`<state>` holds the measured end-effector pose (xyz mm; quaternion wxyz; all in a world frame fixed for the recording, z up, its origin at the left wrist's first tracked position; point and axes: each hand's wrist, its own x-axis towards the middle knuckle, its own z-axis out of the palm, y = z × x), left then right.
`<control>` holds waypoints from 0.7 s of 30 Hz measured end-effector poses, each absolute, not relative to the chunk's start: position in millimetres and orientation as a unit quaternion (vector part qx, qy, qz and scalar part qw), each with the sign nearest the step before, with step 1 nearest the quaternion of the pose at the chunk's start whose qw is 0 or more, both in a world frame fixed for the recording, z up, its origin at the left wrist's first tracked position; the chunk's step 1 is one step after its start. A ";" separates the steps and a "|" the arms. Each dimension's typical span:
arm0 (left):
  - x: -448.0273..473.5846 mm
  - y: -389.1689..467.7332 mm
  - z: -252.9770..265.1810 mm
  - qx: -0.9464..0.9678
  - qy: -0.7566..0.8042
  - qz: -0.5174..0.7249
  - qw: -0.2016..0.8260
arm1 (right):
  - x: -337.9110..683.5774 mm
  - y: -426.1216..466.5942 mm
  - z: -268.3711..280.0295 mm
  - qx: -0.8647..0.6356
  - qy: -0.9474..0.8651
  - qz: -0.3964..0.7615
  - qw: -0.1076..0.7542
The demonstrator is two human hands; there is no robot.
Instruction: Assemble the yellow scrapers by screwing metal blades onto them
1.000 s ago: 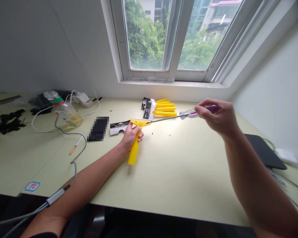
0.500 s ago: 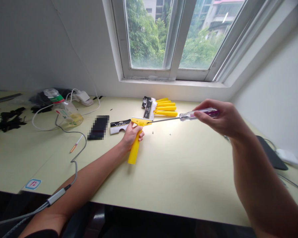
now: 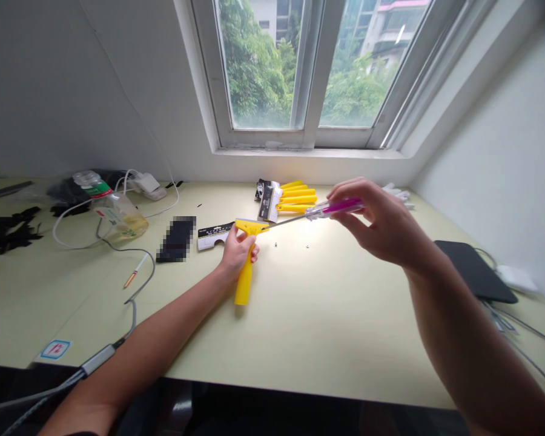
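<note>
My left hand [image 3: 237, 253] is closed round the neck of a yellow scraper [image 3: 244, 284], whose wide head points towards the window and whose handle points back at me. In my right hand [image 3: 370, 221] is a screwdriver [image 3: 333, 209] with a clear and purple handle, gripped by the fingers. Its thin shaft slants down to the left, and the tip meets the right end of the scraper's head. Two tiny metal pieces, perhaps screws, lie on the table: one piece [image 3: 275, 244] close to the scraper, another [image 3: 307, 246] farther right.
Several yellow-handled scrapers [image 3: 297, 197] with black-and-white packaging lie by the window wall. A cardboard sleeve [image 3: 213, 236] and a blurred dark rectangle [image 3: 177, 239] are left of my hand. A tilted bottle [image 3: 122, 215], cables and a pen-like stick [image 3: 135, 270] are farther left; a black flat device [image 3: 475, 269] is at right.
My right hand has swung left and turned, showing more of the purple in the screwdriver handle. The tip stays at the scraper's head. The whole view has shifted slightly.
</note>
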<state>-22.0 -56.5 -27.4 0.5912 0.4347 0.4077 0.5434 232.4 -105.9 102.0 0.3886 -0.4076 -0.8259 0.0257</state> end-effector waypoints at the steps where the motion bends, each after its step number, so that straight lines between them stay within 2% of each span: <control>1: -22.0 -56.2 -26.8 0.433 0.408 0.546 0.590 | 232.9 -106.3 102.9 -0.396 -0.834 0.008 0.385; 10: -21.4 -57.6 -24.8 0.425 0.401 0.564 0.583 | 231.1 -100.8 99.2 -0.554 -0.729 -0.070 0.396; 15: -20.9 -57.5 -27.2 0.436 0.398 0.571 0.570 | 231.4 -99.2 96.8 -0.586 -0.684 -0.144 0.410; 21: -18.8 -59.4 -24.7 0.433 0.409 0.572 0.563 | 225.3 -109.6 104.0 -0.540 -0.732 -0.098 0.404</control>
